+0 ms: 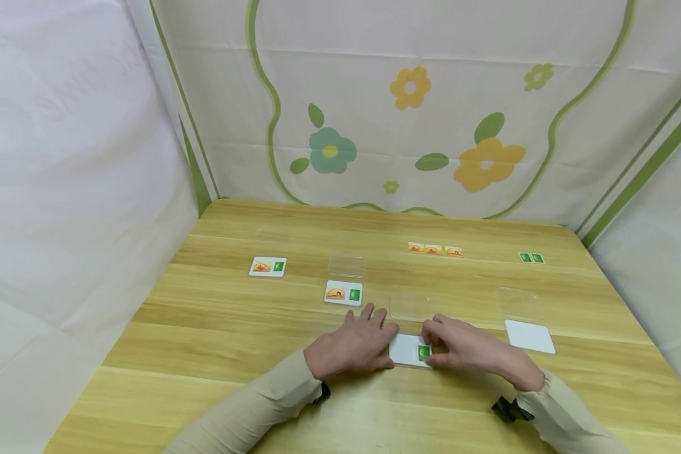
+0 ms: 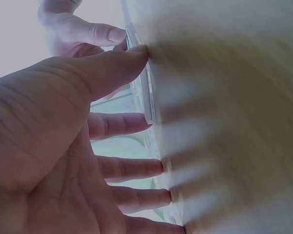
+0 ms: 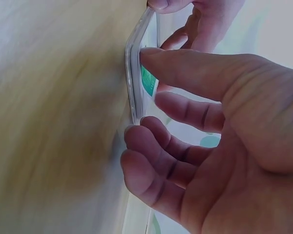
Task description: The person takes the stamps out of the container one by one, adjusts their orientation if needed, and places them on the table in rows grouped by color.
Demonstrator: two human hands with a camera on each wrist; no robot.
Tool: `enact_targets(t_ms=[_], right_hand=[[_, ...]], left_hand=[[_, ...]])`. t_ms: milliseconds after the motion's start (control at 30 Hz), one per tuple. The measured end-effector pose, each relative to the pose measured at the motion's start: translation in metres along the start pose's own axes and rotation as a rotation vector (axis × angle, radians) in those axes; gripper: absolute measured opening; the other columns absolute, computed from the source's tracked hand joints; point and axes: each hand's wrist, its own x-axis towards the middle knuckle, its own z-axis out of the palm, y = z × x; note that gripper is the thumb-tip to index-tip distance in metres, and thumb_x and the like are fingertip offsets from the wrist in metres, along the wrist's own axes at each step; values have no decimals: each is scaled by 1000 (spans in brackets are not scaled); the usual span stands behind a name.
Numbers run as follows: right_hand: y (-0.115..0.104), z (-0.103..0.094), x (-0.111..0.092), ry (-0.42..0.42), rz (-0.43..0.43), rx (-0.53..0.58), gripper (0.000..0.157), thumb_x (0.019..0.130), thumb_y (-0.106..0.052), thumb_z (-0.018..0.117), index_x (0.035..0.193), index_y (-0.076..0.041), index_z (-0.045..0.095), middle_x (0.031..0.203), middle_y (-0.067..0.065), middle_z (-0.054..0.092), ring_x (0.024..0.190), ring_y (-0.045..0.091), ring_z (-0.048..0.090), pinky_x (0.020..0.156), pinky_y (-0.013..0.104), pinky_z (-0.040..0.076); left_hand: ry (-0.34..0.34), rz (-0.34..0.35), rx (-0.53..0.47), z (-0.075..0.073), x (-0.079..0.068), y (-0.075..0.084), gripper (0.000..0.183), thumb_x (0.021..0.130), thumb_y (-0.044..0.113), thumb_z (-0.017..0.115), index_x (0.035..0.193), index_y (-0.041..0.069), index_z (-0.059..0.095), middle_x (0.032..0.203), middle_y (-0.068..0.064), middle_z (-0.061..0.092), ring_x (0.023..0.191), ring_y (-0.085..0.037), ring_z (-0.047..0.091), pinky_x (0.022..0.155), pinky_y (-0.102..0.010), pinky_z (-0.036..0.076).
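Observation:
A white card (image 1: 404, 350) lies on the wooden table between the hands, with a small green stamp (image 1: 424, 352) at its right end. My left hand (image 1: 354, 343) rests beside the card's left end, fingers spread straight and fingertips down on the table. Its thumb and index finger touch the card's edge. With thumb and index finger, my right hand (image 1: 465, 347) pinches the green stamp by its two sides. In the right wrist view, the thumb partly hides the stamp (image 3: 147, 80), and the other fingers curl loosely. A clear plastic sleeve (image 1: 411, 307) lies just beyond the card.
Two finished-looking cards, one far left (image 1: 268, 267) and one nearer (image 1: 343, 293), each bear an orange and a green stamp. A blank white card (image 1: 530, 336) lies at right. Orange stamps (image 1: 434, 250) and green stamps (image 1: 531, 258) sit farther back, among more clear sleeves (image 1: 346, 265).

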Motion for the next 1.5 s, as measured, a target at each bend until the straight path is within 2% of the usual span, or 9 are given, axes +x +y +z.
enact_targets(t_ms=[67,300,500,800,967,1500], right_hand=[[0,0,0,4,-7,-1,25,83,-28,78,97,-20,58,87,-6,52,73,5,45,62,19,40],[0,0,1,9,-13,10,23,83,-24,77,93,-19,57,87,-6,52,74,5,46,62,19,40],[1,1,2,21,-31,18,17,88,-18,72,88,-21,56,84,-7,52,71,3,46,60,18,40],[1,-1,0,44,-69,49,18,90,-13,70,85,-23,56,81,-12,52,70,1,46,60,18,42],[1,-4,-2,65,-98,92,20,89,-9,69,84,-23,56,77,-14,53,68,0,47,58,19,43],[3,-13,-4,60,-101,142,18,90,-10,68,85,-23,57,73,-13,53,64,-2,46,55,18,42]], left_hand=[[1,1,-2,0,0,0,45,92,54,61,122,22,50,128,-7,50,125,-32,47,93,-58,49],[11,5,23,1,1,-1,45,91,55,61,120,23,49,122,-5,50,110,-25,47,87,-53,50],[10,5,24,2,1,-1,46,91,55,61,121,23,49,123,-5,50,112,-25,47,87,-54,51],[15,6,18,0,0,0,45,91,55,61,120,23,49,122,-6,52,119,-29,48,90,-55,50],[31,10,30,1,-1,0,44,91,55,61,118,23,49,118,-5,52,112,-26,49,86,-53,51],[18,5,-3,0,-1,0,41,91,53,62,117,23,51,118,-4,52,114,-26,46,91,-53,49]])
